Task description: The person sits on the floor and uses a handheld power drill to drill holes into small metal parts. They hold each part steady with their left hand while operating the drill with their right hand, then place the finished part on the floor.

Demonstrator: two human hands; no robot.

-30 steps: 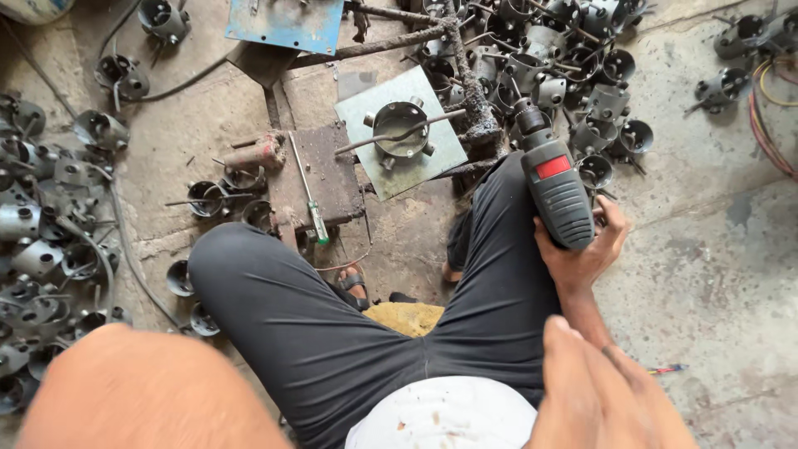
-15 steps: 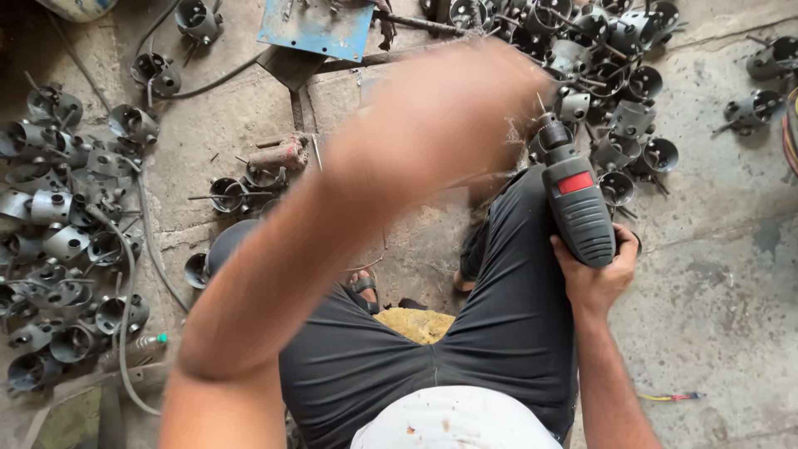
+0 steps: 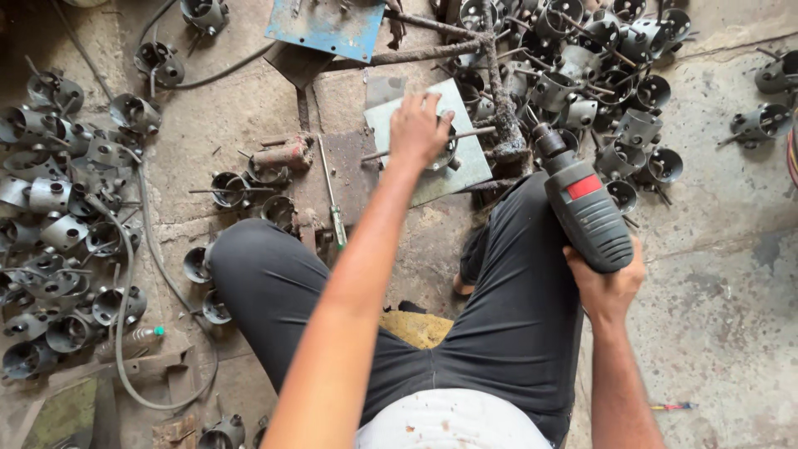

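Observation:
My left hand (image 3: 420, 125) reaches forward and lies over a round metal cup part (image 3: 446, 154) with a thin rod through it. The fingers curl over its rim. That part sits on a grey steel plate (image 3: 470, 170) on the floor between my knees. Beside my right knee, my right hand (image 3: 607, 287) grips the handle of a dark grey power drill (image 3: 582, 208) with a red label. The drill's nose points up toward a rusty bar frame (image 3: 501, 104), and its tip is hidden among the parts.
Piles of similar grey metal cup parts lie on the left (image 3: 58, 208) and at the upper right (image 3: 582, 66). A green-handled screwdriver (image 3: 335, 218), a blue metal sheet (image 3: 328, 25) and a grey hose (image 3: 125, 291) lie on the concrete floor.
My left arm has swung from in front of the camera down to the cup part on the grey plate. The drill has stayed by my right knee.

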